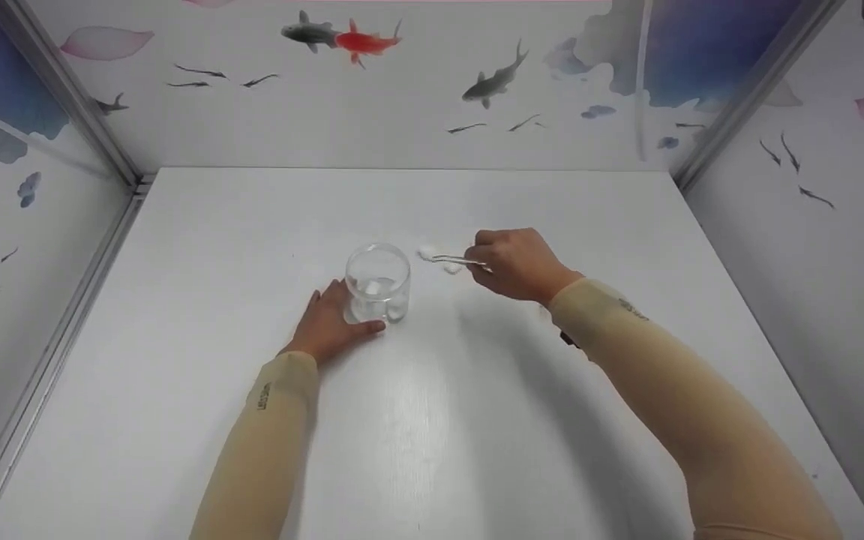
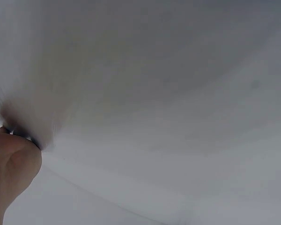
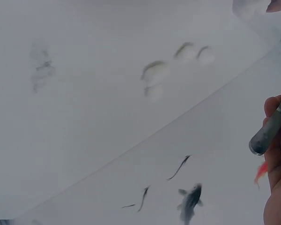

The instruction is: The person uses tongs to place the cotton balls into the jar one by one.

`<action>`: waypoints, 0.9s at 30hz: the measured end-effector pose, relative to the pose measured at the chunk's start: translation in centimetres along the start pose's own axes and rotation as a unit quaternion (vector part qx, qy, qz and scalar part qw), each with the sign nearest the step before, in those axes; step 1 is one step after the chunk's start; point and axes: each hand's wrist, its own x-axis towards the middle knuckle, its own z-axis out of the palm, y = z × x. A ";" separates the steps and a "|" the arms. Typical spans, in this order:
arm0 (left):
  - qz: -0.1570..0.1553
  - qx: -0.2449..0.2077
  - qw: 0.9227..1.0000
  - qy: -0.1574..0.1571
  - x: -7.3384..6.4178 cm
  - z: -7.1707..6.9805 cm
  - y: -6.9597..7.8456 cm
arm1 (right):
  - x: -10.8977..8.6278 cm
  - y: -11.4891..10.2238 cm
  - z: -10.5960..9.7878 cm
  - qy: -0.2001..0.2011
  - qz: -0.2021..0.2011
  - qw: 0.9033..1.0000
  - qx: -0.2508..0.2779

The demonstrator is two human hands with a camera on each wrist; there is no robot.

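Silvery tweezers point(image 1: 457, 260) sit pinched in the right hand point(image 1: 514, 262) while the left hand point(image 1: 331, 326), thumb spread, holds a clear cup point(image 1: 378, 285).

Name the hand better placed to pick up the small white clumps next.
Probably the right hand: it holds silvery metal tweezers near the white clumps, while the left hand cups a clear cylindrical container.
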 end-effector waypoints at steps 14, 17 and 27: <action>0.013 -0.005 1.000 0.005 0.3 0.2 -0.2 | -6.0 5.1 1.9 -0.044 0.092 0.994 -0.031; 0.008 -0.003 1.000 0.003 0.3 0.2 -0.3 | -6.4 5.5 2.5 -0.058 0.102 0.992 -0.037; 0.010 -0.004 1.000 0.009 0.5 0.4 -0.5 | -6.2 6.3 3.7 -0.082 0.130 0.988 -0.033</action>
